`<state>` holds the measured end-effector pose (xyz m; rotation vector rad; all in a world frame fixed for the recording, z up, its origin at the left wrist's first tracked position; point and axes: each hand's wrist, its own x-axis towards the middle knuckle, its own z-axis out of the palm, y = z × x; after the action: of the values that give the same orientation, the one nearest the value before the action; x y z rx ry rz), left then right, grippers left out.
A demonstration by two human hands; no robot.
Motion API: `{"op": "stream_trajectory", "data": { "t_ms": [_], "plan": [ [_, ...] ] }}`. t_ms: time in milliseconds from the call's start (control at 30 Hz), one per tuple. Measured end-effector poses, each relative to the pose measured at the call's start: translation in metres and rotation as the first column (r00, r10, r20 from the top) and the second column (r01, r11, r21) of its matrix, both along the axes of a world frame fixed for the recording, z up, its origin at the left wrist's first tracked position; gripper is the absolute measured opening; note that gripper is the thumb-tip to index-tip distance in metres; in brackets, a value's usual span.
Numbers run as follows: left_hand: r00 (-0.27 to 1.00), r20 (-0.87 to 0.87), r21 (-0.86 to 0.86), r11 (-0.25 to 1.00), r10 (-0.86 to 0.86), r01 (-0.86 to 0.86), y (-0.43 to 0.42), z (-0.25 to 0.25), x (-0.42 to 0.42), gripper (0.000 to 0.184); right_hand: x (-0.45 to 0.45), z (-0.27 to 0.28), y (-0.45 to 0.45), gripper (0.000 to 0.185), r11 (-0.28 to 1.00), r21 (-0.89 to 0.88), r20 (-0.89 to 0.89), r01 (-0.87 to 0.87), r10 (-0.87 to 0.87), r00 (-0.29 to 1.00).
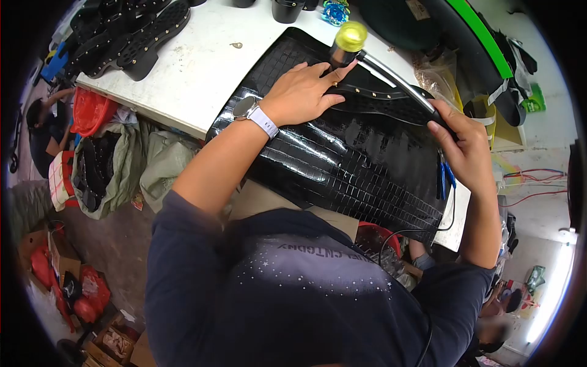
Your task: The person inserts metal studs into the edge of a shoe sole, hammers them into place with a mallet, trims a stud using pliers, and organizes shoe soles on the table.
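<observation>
My right hand (461,137) is closed around the handle of a mallet (391,78), whose transparent yellow face points up at the mallet's far end. A black shoe sole (391,105) with a row of gold studs along its edge lies below the mallet. My left hand (302,95) rests at the sole's left end, fingers spread and thumb apart; its fingertips are close to the mallet head. Under both lies a glossy black crocodile-pattern sheet (361,177). Whether the mallet head touches the sole cannot be made out.
Several studded black soles (143,46) are piled on the white table (183,79). Blue-handled pliers (447,177) lie at the sheet's right edge. A blue spinning-top-like object (335,12) stands at the back. Sacks (119,165) and a red bag (92,110) stand left of the table.
</observation>
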<state>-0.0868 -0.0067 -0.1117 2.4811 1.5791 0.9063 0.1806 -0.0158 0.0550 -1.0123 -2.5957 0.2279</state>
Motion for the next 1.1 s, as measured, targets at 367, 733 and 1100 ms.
{"op": "stream_trajectory", "data": {
  "t_ms": [367, 733, 1100],
  "plan": [
    [0.997, 0.083, -0.014, 1.000, 0.005, -0.004, 0.003, -0.005, -0.001, 0.077, -0.018, 0.024, 0.003, 0.031, 0.997, 0.059, 0.330, -0.039, 0.017, 0.944],
    [0.979, 0.202, -0.156, 0.988, 0.013, 0.020, -0.003, 0.008, 0.001, 0.083, -0.034, 0.025, -0.003, 0.031, 1.000, 0.010, 0.055, -0.028, 0.028, 0.998],
    [0.956, 0.285, -0.148, 0.983, -0.063, 0.109, 0.001, 0.007, -0.004, 0.071, -0.015, 0.020, -0.003, 0.032, 0.997, -0.056, 0.070, 0.050, -0.046, 0.996]
  ]
}}
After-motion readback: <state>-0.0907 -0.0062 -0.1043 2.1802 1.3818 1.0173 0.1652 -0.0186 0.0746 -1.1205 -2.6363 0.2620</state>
